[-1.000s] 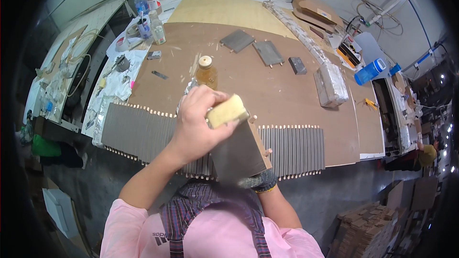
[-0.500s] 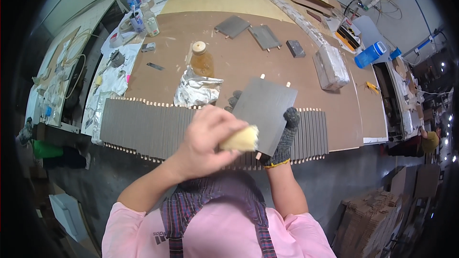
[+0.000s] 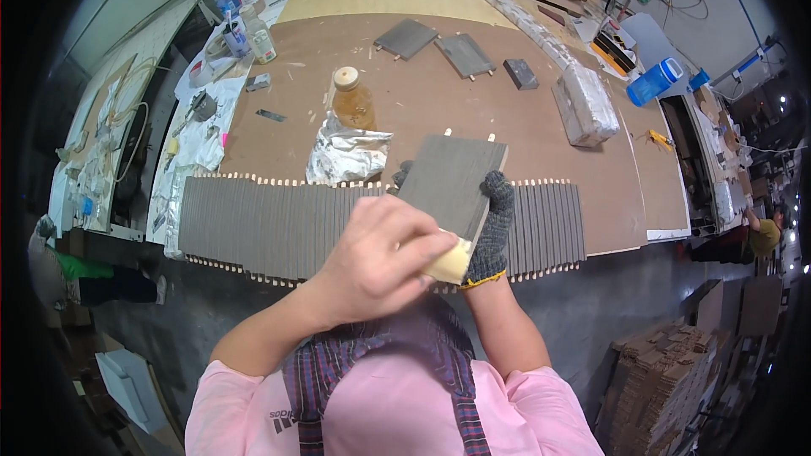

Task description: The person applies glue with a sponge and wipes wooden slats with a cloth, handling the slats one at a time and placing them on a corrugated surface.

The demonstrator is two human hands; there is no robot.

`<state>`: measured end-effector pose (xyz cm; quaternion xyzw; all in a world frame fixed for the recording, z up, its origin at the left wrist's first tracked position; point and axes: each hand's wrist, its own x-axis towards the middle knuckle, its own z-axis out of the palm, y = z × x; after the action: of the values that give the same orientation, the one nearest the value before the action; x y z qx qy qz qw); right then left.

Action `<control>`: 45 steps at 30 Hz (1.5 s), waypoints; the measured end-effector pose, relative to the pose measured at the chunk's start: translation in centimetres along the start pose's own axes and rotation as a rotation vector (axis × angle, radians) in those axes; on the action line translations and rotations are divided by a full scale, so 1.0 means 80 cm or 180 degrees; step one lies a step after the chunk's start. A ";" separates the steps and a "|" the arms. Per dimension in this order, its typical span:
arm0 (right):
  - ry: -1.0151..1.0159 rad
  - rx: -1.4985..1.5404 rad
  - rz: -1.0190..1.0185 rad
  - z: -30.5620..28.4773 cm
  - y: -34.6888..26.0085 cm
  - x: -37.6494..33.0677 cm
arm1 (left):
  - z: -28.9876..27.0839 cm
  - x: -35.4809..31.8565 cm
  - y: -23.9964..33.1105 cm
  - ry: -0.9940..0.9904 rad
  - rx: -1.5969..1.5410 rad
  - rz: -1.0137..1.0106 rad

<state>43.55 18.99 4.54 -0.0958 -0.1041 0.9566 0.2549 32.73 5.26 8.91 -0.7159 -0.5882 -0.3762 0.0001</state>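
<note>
The left hand (image 3: 380, 257) is pinching a yellow sponge (image 3: 450, 263), fingers bent, at the near end of a grey panel (image 3: 449, 181). The gloved right hand (image 3: 492, 224) is gripping the panel's edges, fingers curled, above the counter (image 3: 541, 139).

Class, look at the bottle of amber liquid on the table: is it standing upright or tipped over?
Upright: the bottle stands with its pale cap uppermost. The crumpled silvery sheet lies at its lower end.

soft, even light is brightening the table (image 3: 312, 46); small lamps (image 3: 781, 100) are glowing far right; edges are bending toward black corners.
</note>
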 end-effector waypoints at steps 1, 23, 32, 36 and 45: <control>0.0089 0.0017 0.0038 0.000 0.000 -0.001 | -0.002 0.000 -0.002 -0.0130 0.0098 0.0090; 0.0199 -0.0281 -0.0329 -0.006 -0.004 -0.004 | -0.037 -0.035 -0.043 0.0173 0.0366 -0.0278; -0.0418 -0.0030 -0.0051 0.002 -0.012 -0.011 | -0.070 -0.088 -0.079 0.1166 -0.2514 -0.2674; -0.0487 -0.0102 -0.0202 0.002 -0.021 -0.019 | -0.058 -0.098 -0.104 0.1299 -0.3297 -0.3263; -0.0353 -0.0272 -0.0629 -0.026 -0.032 -0.034 | -0.035 -0.092 -0.132 0.0006 -0.3441 -0.3073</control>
<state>47.55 20.10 3.52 -0.0429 -0.1676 0.9253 0.3374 22.10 1.07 2.31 -0.2760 -0.5705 -0.5731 -0.5195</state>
